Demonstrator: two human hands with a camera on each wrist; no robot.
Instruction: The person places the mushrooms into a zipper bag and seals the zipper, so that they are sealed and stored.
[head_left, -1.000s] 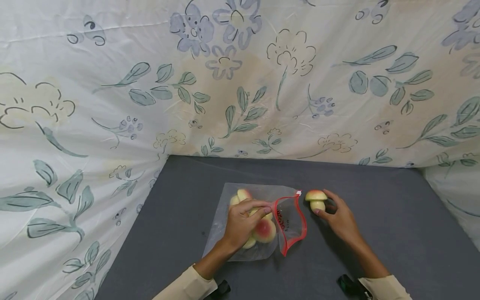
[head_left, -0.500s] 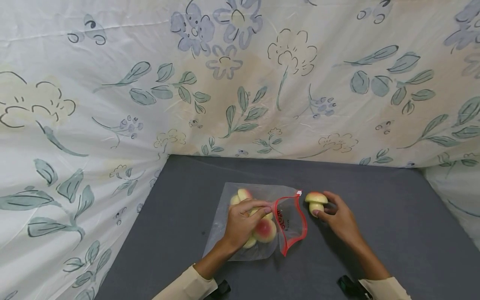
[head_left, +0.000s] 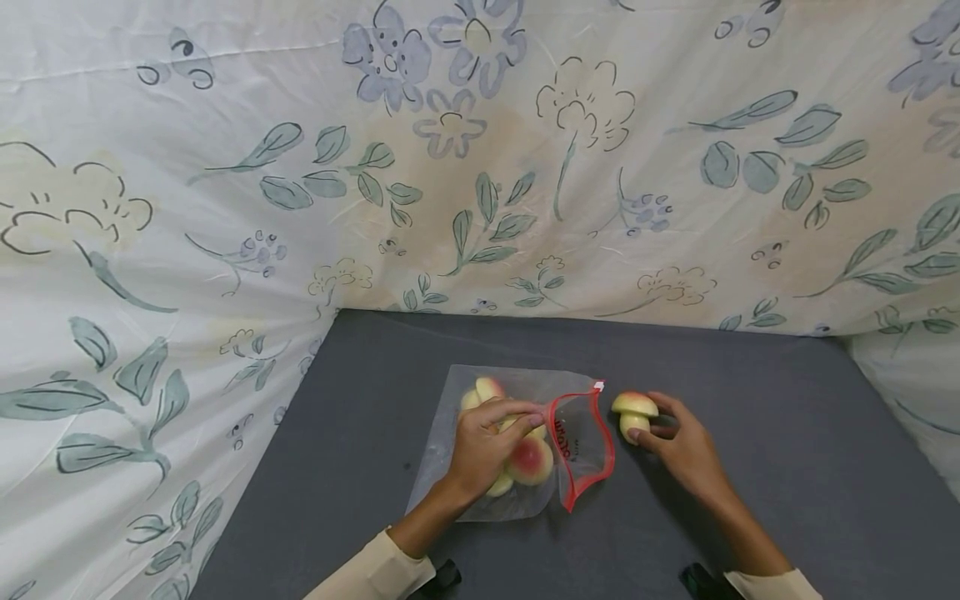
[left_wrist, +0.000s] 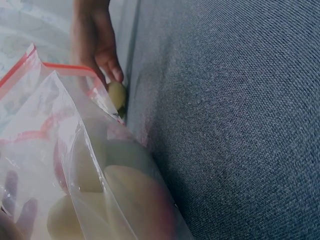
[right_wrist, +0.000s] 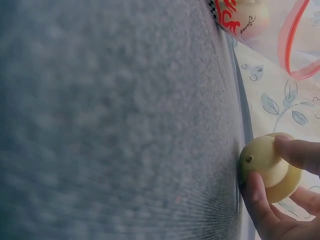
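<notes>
My left hand [head_left: 483,446] pinches the top edge of a clear zip bag [head_left: 442,475], whose red-trimmed mouth gapes toward the right. Inside the bag lie several pale yellow toy mushrooms [head_left: 529,461] with reddish caps, partly covered by that hand. To the right of the bag's mouth, my right hand [head_left: 686,450] holds another toy mushroom [head_left: 634,407] between thumb and fingers, its red-and-yellow cap upward. In the right wrist view, the thumb and fingertips grip this mushroom [right_wrist: 265,162] around its pale stem, close over the table.
A dark grey cloth covers the table [head_left: 360,400]. A white floral curtain [head_left: 480,167] hangs behind it and along the left side. A white slider [head_left: 598,386] sits at the far corner of the bag's red zip.
My right hand and the mushroom in it have shifted slightly toward me. My left hand and the bag stay where they were.
</notes>
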